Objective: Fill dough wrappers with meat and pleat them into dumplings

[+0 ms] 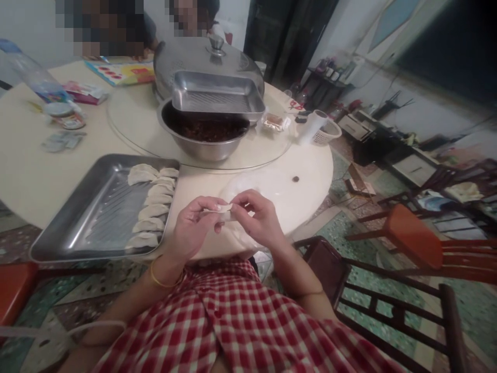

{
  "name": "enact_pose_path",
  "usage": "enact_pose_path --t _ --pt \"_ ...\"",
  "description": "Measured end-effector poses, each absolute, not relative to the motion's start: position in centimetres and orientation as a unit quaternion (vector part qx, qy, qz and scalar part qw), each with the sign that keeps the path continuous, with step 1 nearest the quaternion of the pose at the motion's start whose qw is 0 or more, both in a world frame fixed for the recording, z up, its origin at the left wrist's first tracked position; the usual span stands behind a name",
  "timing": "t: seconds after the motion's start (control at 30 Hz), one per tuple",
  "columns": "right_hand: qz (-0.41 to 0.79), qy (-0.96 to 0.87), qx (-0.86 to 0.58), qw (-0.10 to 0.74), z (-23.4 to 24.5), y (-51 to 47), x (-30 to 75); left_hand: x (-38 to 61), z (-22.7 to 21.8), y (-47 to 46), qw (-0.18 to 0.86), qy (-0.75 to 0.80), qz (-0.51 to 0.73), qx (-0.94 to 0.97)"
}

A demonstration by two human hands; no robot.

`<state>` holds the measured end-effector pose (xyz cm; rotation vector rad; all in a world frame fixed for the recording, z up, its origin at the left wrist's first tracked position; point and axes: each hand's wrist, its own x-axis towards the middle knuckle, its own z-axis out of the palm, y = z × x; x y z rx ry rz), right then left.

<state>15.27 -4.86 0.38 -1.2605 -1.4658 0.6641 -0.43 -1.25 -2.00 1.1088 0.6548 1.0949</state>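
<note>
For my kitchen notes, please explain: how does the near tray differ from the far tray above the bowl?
The near tray holds dumplings; in the far tray none can be seen. The near tray lies on the table, left of the bowl; the far tray sits partly over the bowl. Both are grey metal with ridged bottoms.

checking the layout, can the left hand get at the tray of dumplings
Probably yes: the dumplings lie near the left hand, only the tray's rim between, though it pinches dough with the right hand.
</note>
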Motion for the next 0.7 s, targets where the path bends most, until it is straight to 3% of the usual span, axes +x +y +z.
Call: enact_pose_path --t 0.37,0.7 --pt "0.303 -0.637 -0.51 0.492 0.57 -4.46 15.44 -1.19 -3.17 -0.54 0.61 0.283 0.44 0.594" --pt "0.276 -0.647 -0.5 0.505 0.52 -4.49 15.39 -0.89 -2.36 -0.51 0.665 0.259 0.461 0.527"
